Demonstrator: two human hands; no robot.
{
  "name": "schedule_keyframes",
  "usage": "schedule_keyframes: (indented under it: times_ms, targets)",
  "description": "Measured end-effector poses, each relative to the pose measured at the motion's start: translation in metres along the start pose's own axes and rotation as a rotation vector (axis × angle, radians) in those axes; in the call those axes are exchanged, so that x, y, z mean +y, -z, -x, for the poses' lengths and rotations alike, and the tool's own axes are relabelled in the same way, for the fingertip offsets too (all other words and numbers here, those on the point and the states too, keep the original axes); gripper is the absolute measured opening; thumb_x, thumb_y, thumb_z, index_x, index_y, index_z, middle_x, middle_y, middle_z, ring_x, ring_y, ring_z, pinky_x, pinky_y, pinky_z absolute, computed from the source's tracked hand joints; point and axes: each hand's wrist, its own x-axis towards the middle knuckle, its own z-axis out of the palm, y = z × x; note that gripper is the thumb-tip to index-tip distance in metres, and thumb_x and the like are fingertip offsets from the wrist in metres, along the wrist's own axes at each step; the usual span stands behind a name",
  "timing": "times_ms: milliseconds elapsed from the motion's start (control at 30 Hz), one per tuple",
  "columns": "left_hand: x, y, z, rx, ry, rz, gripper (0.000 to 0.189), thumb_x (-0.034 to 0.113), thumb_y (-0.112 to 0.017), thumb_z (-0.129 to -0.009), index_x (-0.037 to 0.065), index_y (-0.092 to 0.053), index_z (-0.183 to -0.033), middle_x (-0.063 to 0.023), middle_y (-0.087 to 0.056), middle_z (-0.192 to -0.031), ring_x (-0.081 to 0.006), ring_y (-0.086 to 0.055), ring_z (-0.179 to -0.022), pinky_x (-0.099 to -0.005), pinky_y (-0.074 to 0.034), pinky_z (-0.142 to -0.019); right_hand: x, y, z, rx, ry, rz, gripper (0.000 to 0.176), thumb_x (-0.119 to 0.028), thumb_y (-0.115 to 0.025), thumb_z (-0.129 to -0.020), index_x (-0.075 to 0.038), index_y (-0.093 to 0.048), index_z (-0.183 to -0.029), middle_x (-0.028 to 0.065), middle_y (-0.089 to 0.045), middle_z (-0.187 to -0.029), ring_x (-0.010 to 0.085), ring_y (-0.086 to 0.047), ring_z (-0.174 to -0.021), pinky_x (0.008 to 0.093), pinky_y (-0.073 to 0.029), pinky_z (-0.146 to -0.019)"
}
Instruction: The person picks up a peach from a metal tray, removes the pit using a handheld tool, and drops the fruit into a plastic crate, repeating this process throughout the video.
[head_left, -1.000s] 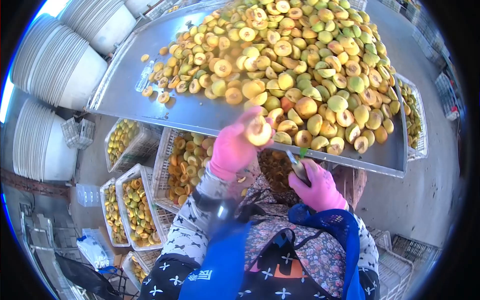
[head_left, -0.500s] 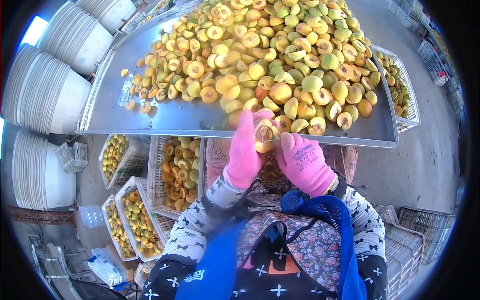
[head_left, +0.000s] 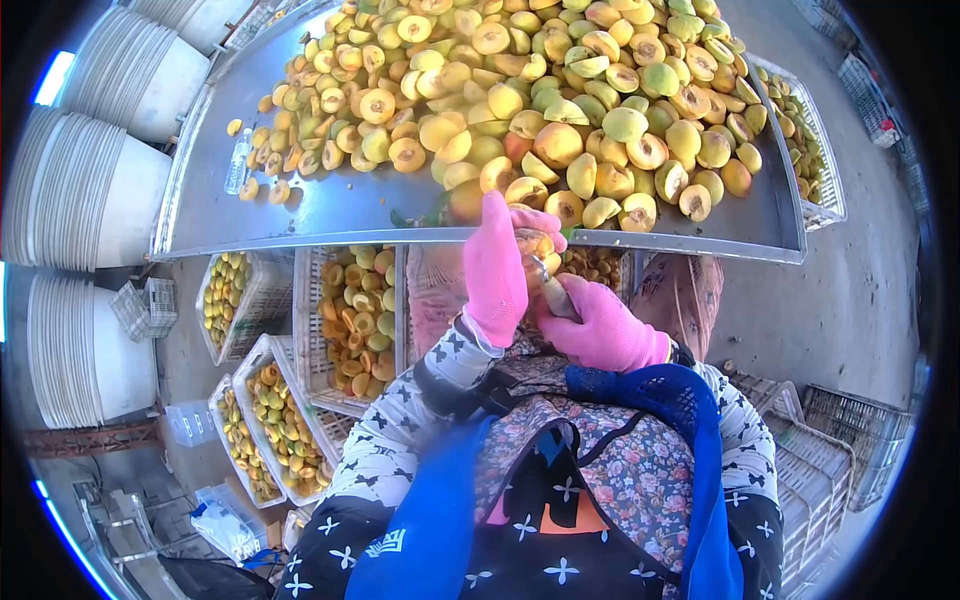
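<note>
My left hand (head_left: 497, 275), in a pink glove, is closed around a peach half (head_left: 537, 243) just over the near edge of the metal table. In my right hand (head_left: 607, 328), also pink-gloved, is a small pitting knife (head_left: 558, 296) with a thick handle. Its metal tip touches the cut side of the peach half; the exact shape of the tip is hidden. Right beyond my hands lies a large heap of yellow-green peach halves (head_left: 560, 145), many with cut faces up.
The metal table (head_left: 330, 215) has a raised rim; a clear plastic bottle (head_left: 238, 165) lies on its left. Below stand crates of peach pieces, including a near crate (head_left: 312, 350). Another crate (head_left: 826, 205) is at the right. Stacked white tubs (head_left: 90, 190) line the left.
My right hand has turned and drawn slightly nearer the left, bringing the knife's handle and tip into view against the peach half. The camera view has shifted a little.
</note>
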Motion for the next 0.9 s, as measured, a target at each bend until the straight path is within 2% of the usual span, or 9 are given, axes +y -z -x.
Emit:
schedule_keyframes:
  times_ms: [100,200,300,400,533,600,733,833,900]
  targets:
    - [-0.002,-0.005,0.001,0.045,0.165,0.178,0.057,0.043,-0.030,-0.109,-0.002,-0.062,-0.094,-0.0111,-0.068,-0.083,-0.0168,-0.064,-0.074,-0.0280,-0.052,-0.071,0.001,0.001,0.004,-0.077,-0.138,-0.104,0.016,-0.015,-0.066,-0.088,-0.002,-0.057,-0.093,0.0091,-0.061,-0.073,0.0205,-0.060,-0.062,0.0360,-0.046,-0.058]
    - [-0.021,-0.005,0.001,0.078,-0.101,-0.029,0.054,0.042,-0.032,-0.109,-0.001,-0.061,-0.090,-0.0107,-0.067,-0.081,-0.0162,-0.063,-0.071,-0.0285,-0.051,-0.071,-0.002,0.005,0.005,-0.163,-0.277,-0.244,0.017,-0.016,-0.065,-0.089,-0.003,-0.057,-0.094,0.0063,-0.061,-0.075,0.0177,-0.058,-0.062,0.0346,-0.046,-0.058]
    - [-0.015,-0.006,0.004,0.017,-0.040,0.027,0.052,0.040,-0.035,-0.109,0.000,-0.060,-0.086,-0.0107,-0.066,-0.081,-0.0157,-0.063,-0.073,-0.0276,-0.051,-0.070,-0.005,0.008,0.009,-0.248,-0.429,-0.469,0.017,-0.017,-0.065,-0.089,-0.005,-0.057,-0.097,0.0008,-0.057,-0.074,0.0126,-0.054,-0.057,0.0305,-0.044,-0.053]
    - [-0.004,-0.001,0.005,-0.014,0.347,0.127,0.051,0.040,-0.039,-0.108,0.000,-0.062,-0.086,-0.0100,-0.067,-0.084,-0.0145,-0.062,-0.073,-0.0268,-0.050,-0.069,-0.001,0.006,0.012,-0.252,-0.473,-0.456,0.018,-0.019,-0.065,-0.090,-0.007,-0.056,-0.100,-0.0009,-0.055,-0.072,0.0104,-0.051,-0.053,0.0277,-0.042,-0.049]
    - [-0.039,0.001,0.009,0.018,0.054,0.046,0.052,0.042,-0.043,-0.106,-0.001,-0.064,-0.087,-0.0092,-0.066,-0.080,-0.0144,-0.061,-0.068,-0.0268,-0.050,-0.065,-0.001,-0.002,0.016,-0.189,-0.472,-0.219,0.020,-0.021,-0.064,-0.090,-0.008,-0.055,-0.101,-0.0019,-0.053,-0.070,0.0086,-0.048,-0.051,0.0253,-0.039,-0.047]
    - [-0.044,0.002,0.009,-0.012,-0.119,-0.033,0.052,0.042,-0.045,-0.106,-0.002,-0.065,-0.086,-0.0091,-0.065,-0.076,-0.0148,-0.061,-0.064,-0.0268,-0.050,-0.063,-0.002,0.002,0.017,-0.231,-0.512,-0.346,0.022,-0.022,-0.064,-0.090,-0.007,-0.056,-0.102,0.0000,-0.056,-0.071,0.0096,-0.050,-0.052,0.0266,-0.041,-0.048]
    - [-0.033,0.005,0.005,-0.018,0.317,0.075,0.061,0.052,-0.044,-0.103,-0.003,-0.065,-0.085,-0.0109,-0.066,-0.075,-0.0183,-0.063,-0.061,-0.0287,-0.051,-0.060,-0.001,0.002,0.019,-0.231,-0.562,-0.367,0.015,-0.011,-0.063,-0.084,-0.006,-0.056,-0.096,0.0005,-0.054,-0.072,0.0087,-0.049,-0.051,0.0245,-0.038,-0.046]
    - [-0.034,0.012,0.006,-0.075,0.513,0.156,0.068,0.060,-0.041,-0.101,-0.002,-0.065,-0.087,-0.0124,-0.067,-0.077,-0.0210,-0.064,-0.062,-0.0304,-0.052,-0.058,-0.006,0.004,0.021,-0.240,-0.564,-0.208,0.017,-0.014,-0.065,-0.085,-0.005,-0.059,-0.098,0.0031,-0.056,-0.072,0.0137,-0.056,-0.059,0.0300,-0.046,-0.055]
    - [-0.044,0.017,0.006,-0.119,0.547,0.203,0.072,0.064,-0.037,-0.100,-0.002,-0.065,-0.094,-0.0134,-0.068,-0.080,-0.0234,-0.067,-0.066,-0.0317,-0.054,-0.059,0.006,0.001,0.025,-0.293,-0.295,-0.117,0.019,-0.016,-0.067,-0.085,-0.004,-0.061,-0.099,0.0060,-0.060,-0.074,0.0172,-0.060,-0.067,0.0338,-0.049,-0.065]
